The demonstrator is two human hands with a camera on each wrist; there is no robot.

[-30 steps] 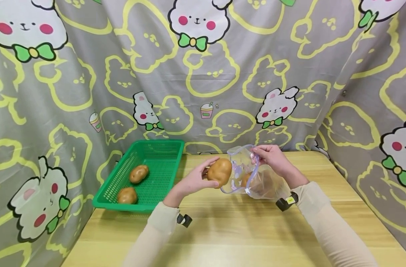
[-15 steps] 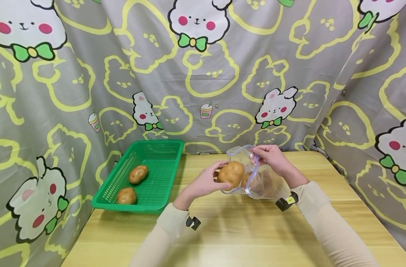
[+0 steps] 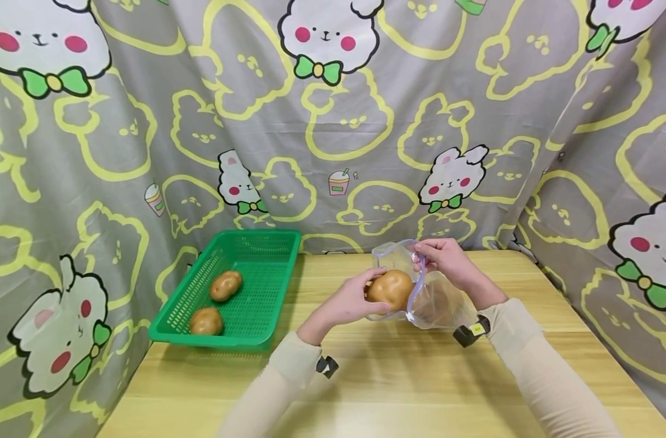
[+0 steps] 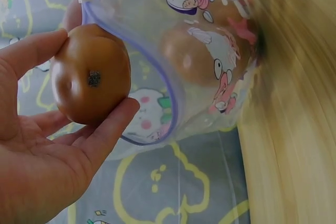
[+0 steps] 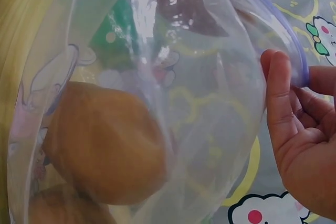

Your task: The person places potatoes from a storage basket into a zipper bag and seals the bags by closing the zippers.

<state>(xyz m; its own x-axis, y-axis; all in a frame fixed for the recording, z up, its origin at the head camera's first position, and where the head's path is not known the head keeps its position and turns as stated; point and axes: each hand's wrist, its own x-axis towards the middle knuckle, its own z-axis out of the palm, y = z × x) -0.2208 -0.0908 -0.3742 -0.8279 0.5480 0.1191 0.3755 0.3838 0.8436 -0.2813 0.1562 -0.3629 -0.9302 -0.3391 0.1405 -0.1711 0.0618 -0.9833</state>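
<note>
- The left hand grips a brown potato between thumb and curled fingers; the left wrist view shows the thumb on top and the fingers cupped beneath.
- That potato now sits right at the mouth of the clear bag, partly past the purple zip rim. A second ago it was held well to the left of the opening, and half a second ago just at its edge, so it has travelled steadily toward the bag.
- The right hand pinches the top rim of the bag and holds the mouth up and open; its grip and place have hardly shifted across the three moments.
- Inside the bag at least one potato already lies, seen through the plastic in both wrist views; the right wrist view hints at a second below it.
- Judging by this, the potato is about to go in, though the hand has not let go yet.
- The bag rests on the wooden table toward its far edge, right of centre.
- A green basket sits at the table's far left corner with two potatoes in it, unmoved throughout.
- A cartoon-printed cloth hangs behind and to both sides.
</note>
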